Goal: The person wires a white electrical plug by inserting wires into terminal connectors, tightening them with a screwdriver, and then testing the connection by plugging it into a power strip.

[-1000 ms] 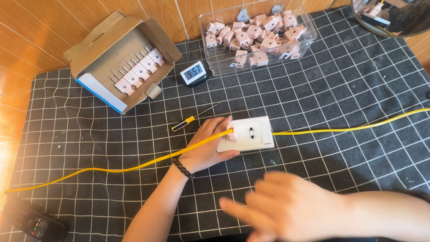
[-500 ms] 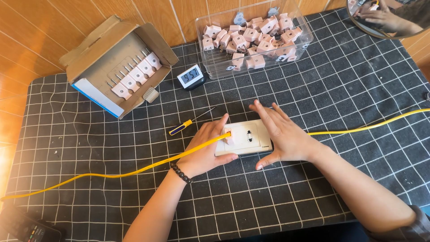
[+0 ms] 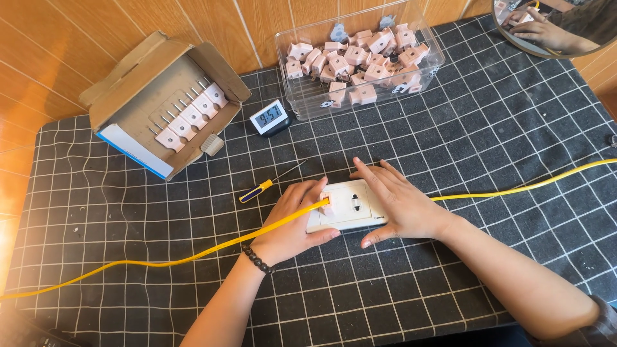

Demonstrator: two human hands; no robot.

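From the white socket plate (image 3: pixel 347 207), the checked worktop (image 3: pixel 450 128) lies open at 2 and 3 o'clock, crossed only by the yellow cable (image 3: pixel 514 189). At 12 o'clock the clear tub of plugs (image 3: pixel 360 58) blocks; at 11 the small digital timer (image 3: pixel 268 119); at 10 the screwdriver (image 3: pixel 260 189) and open cardboard box (image 3: pixel 164 103). Toward 6 o'clock, bare mat between both forearms.

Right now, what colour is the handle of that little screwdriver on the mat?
The screwdriver handle is yellow and blue, clearest in the head view.
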